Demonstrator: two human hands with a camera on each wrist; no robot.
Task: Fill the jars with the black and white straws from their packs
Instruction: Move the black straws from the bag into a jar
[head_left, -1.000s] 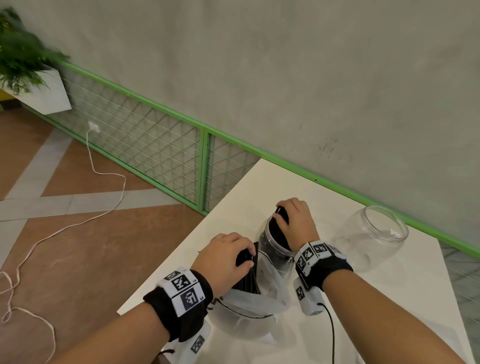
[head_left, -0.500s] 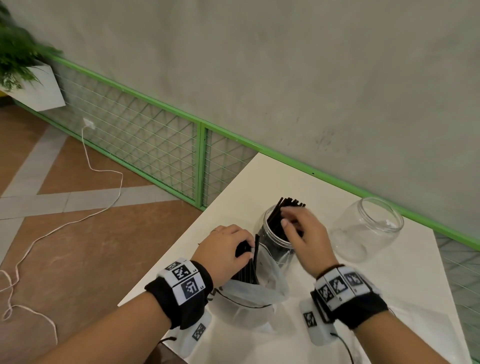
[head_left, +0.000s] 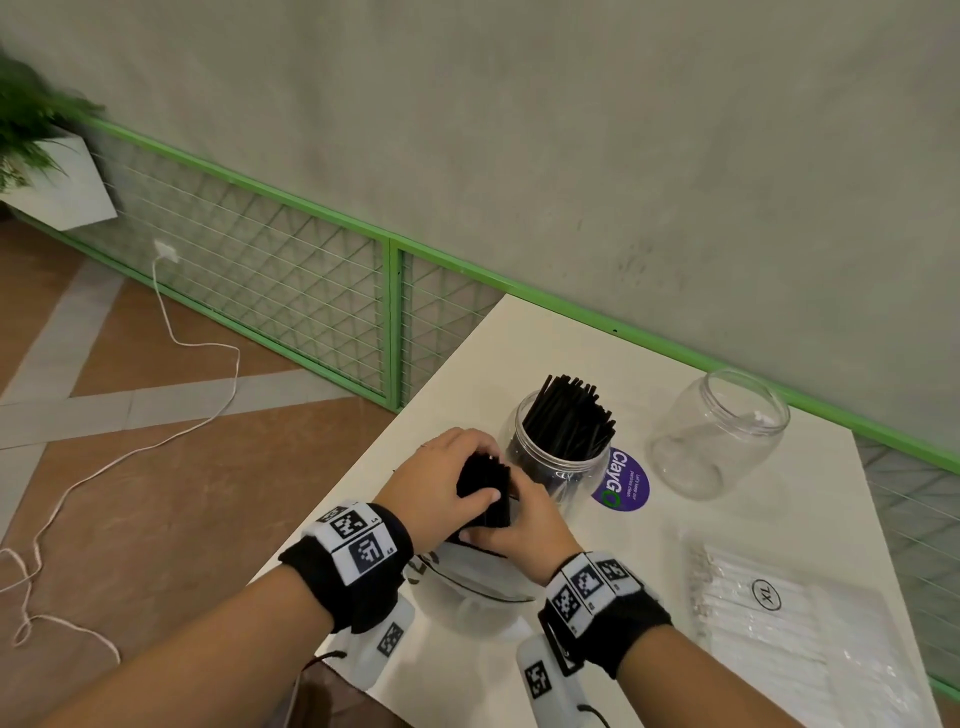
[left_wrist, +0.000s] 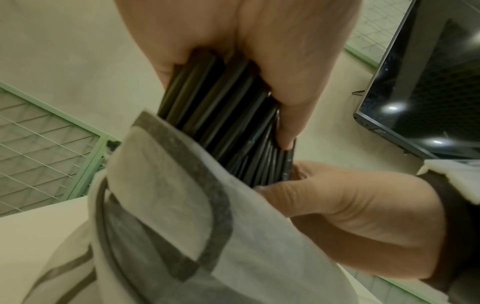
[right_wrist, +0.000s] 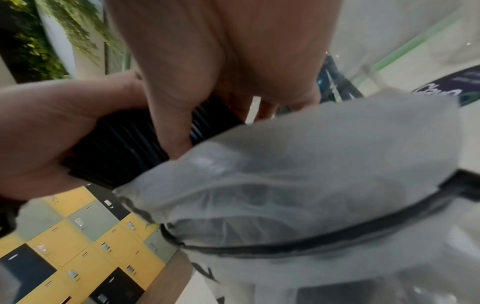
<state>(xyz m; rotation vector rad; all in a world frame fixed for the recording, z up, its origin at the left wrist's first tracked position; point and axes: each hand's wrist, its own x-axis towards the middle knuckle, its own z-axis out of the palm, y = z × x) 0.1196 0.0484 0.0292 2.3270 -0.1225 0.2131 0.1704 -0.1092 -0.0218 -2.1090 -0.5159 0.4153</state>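
A bundle of black straws sticks up out of a clear pack at the table's near left. My left hand grips the top of the bundle. My right hand pinches the same bundle lower down, at the pack's mouth, thumb on the straws just above the pack. Right behind the hands stands a clear jar with several black straws fanning out of it. A second clear jar stands farther right with nothing in it.
A flat pack of white straws lies at the near right of the white table. A purple round sticker sits between the jars. The table's left edge drops to the floor; a green mesh railing runs behind.
My right hand let go of the straws in the jar and came back to the bundle in the pack. The left hand kept its grip on the bundle.
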